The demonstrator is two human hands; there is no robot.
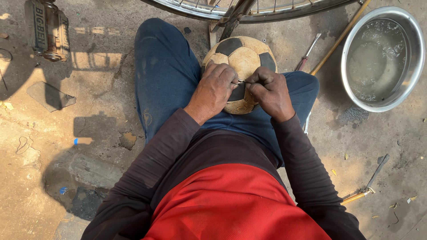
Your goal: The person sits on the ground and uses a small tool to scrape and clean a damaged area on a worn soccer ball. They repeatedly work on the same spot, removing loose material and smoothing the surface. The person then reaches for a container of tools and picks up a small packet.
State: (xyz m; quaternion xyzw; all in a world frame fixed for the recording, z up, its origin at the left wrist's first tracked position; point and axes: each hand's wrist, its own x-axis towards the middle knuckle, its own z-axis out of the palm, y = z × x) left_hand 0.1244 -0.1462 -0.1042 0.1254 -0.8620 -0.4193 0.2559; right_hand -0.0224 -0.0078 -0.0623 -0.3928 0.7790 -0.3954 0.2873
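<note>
Head view: left hand [216, 87], right hand [268, 90] pinch football [240, 58]; bowl [382, 58] well apart.

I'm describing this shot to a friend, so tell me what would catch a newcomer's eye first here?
First, the worn black-and-tan football held between the person's knees, with the left hand and right hand pinching something small and thin at a seam on top; what it is cannot be made out. Next, the shiny metal basin of water on the ground at upper right. A bicycle wheel arcs along the top edge.
</note>
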